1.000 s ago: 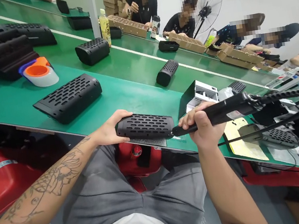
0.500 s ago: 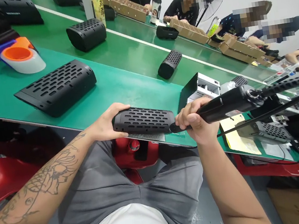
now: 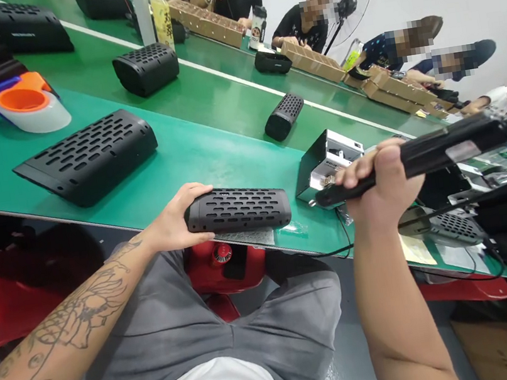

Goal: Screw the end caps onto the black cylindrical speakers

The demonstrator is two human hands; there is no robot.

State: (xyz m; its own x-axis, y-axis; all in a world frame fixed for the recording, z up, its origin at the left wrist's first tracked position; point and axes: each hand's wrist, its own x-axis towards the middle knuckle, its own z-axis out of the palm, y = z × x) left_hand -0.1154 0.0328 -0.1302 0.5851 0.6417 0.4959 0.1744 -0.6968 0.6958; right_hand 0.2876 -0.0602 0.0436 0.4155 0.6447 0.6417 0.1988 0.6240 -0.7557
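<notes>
The green worktop (image 3: 220,157) spreads beyond and to both sides of the black casing (image 3: 242,209), a slotted housing lying lengthwise at its near edge. A boxy machine (image 3: 313,167) in black and silver stands just to the right of the black casing. A loose casing (image 3: 95,150) of similar slotted form sits to its left and a little farther off.

What looks like a powered driver (image 3: 451,146) is held up to the right of the black casing, apart from it. The right hand (image 3: 388,179) is closed firmly round this tool; the left hand (image 3: 176,219) is partly open, thumb and fingers spread round the left end of the black casing, steadying it.

Smallest is the metal bit (image 3: 313,204), to the right of the black casing and in front of the boxy machine; whether it carries a screw cannot be told. The step appears to be screw fastening, with the tool between placements. Driving at the black casing would call for lining the bit up with a hole while the left hand keeps it from turning.
</notes>
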